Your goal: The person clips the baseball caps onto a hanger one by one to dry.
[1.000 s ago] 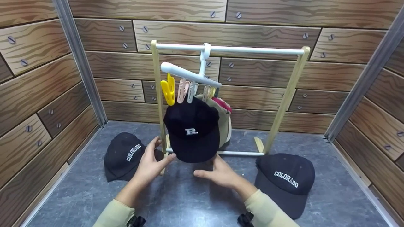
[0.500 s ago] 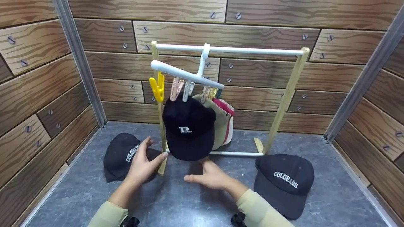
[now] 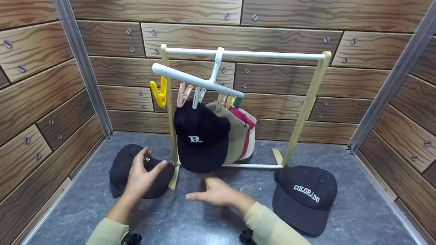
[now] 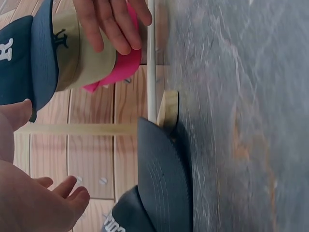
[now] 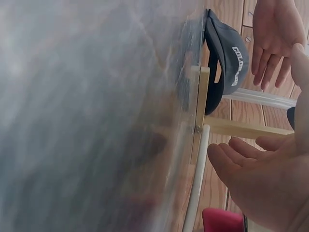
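Observation:
In the head view a black baseball cap with a white R (image 3: pixel 202 132) hangs from clothespins on a white hanger (image 3: pixel 184 77). Clipped behind it are a beige cap (image 3: pixel 238 143) and a pink-and-white one (image 3: pixel 250 136). My right hand (image 3: pixel 219 192) is below the R cap's brim, fingers loosely extended and fingertips partly hidden behind it. Held over a dark Colorado cap (image 3: pixel 119 170) on the left is my left hand (image 3: pixel 141 177), thumb and fingers spread around nothing. The left wrist view shows that cap's brim (image 4: pixel 161 179) near the rack's foot.
A wood-and-white rack (image 3: pixel 272 55) carries the hanger. An unused yellow clothespin (image 3: pixel 159 93) hangs at the hanger's near end. Another dark Colorado cap (image 3: pixel 306 200) lies at right on the grey marbled table (image 3: pixel 190 224). Wood-patterned walls (image 3: pixel 272 13) enclose the back and sides.
Both hands have moved left, the left one from near the R cap to over the left Colorado cap. The hanger's near end has swung left, exposing more of the rear caps.

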`<state>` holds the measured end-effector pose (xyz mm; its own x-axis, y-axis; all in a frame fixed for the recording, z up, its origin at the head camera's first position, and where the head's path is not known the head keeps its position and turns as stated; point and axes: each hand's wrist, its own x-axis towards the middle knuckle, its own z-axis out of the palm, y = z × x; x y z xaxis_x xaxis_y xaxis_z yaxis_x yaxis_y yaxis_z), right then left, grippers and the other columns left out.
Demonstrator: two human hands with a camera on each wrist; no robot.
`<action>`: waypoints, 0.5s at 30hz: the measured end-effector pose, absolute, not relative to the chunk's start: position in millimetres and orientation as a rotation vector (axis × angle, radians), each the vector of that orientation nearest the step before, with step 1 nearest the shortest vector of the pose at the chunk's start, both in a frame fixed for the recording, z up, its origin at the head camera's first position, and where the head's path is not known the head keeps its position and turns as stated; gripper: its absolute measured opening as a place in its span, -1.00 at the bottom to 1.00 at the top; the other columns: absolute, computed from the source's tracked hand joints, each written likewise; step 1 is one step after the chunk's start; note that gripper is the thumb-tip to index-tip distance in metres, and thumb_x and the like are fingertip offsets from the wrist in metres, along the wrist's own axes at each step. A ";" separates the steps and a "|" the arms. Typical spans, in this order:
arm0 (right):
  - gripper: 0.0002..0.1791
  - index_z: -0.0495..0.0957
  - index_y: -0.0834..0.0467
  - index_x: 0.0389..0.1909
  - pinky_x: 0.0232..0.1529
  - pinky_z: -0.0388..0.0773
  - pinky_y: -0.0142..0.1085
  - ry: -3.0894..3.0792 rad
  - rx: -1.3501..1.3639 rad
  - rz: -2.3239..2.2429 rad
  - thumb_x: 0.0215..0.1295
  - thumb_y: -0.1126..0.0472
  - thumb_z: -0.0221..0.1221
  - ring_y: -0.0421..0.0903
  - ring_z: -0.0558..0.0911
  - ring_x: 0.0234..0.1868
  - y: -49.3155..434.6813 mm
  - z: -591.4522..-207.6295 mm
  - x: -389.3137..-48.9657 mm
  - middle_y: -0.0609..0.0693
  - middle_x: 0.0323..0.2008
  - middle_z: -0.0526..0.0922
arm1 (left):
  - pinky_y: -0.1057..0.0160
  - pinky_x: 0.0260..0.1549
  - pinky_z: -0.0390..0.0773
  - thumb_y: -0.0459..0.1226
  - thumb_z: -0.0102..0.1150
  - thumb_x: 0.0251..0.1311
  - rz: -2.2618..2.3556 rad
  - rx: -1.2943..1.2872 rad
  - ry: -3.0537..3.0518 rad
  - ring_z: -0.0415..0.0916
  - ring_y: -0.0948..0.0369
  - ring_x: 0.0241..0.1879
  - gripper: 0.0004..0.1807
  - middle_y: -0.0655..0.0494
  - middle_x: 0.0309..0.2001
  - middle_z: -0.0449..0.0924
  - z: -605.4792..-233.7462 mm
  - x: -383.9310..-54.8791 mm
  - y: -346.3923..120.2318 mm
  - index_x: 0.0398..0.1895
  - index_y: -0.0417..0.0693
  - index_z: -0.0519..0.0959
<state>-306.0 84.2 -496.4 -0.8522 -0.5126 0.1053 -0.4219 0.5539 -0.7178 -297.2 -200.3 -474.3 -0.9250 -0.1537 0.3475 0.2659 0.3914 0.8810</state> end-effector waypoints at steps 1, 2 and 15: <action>0.21 0.22 0.17 0.75 0.61 0.33 0.05 2.663 -0.796 -1.177 0.28 -0.36 0.52 0.16 0.41 0.59 82.0 -496.3 -305.5 0.26 0.61 0.41 | -0.16 0.60 0.23 -0.12 0.53 0.39 -1.542 -0.093 -2.278 0.30 -0.20 0.59 -0.02 -0.34 0.51 0.44 -473.9 -297.4 -202.2 0.67 -0.37 0.23; 0.21 0.23 0.16 0.75 0.60 0.34 0.05 2.661 -0.789 -1.169 0.28 -0.36 0.52 0.16 0.42 0.59 79.8 -496.2 -305.1 0.27 0.60 0.42 | -0.16 0.60 0.23 -0.12 0.53 0.39 -1.536 -0.088 -2.274 0.30 -0.21 0.59 -0.03 -0.34 0.50 0.44 -473.5 -297.7 -204.2 0.67 -0.37 0.23; 0.19 0.15 0.07 0.80 0.61 0.33 -0.08 2.683 -0.907 -1.012 0.36 -0.41 0.43 0.03 0.40 0.62 52.1 -492.4 -305.5 0.06 0.68 0.35 | -0.16 0.59 0.21 -0.13 0.49 0.43 -1.442 0.047 -2.229 0.31 -0.25 0.52 -0.10 -0.37 0.47 0.36 -467.9 -304.2 -227.6 0.64 -0.39 0.27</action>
<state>-305.5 52.1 -492.4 -0.8099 -0.5807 0.0827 -0.4907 0.5936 -0.6378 -304.2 -227.6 -467.9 -0.8834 -0.2822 0.3742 0.2257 0.4436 0.8674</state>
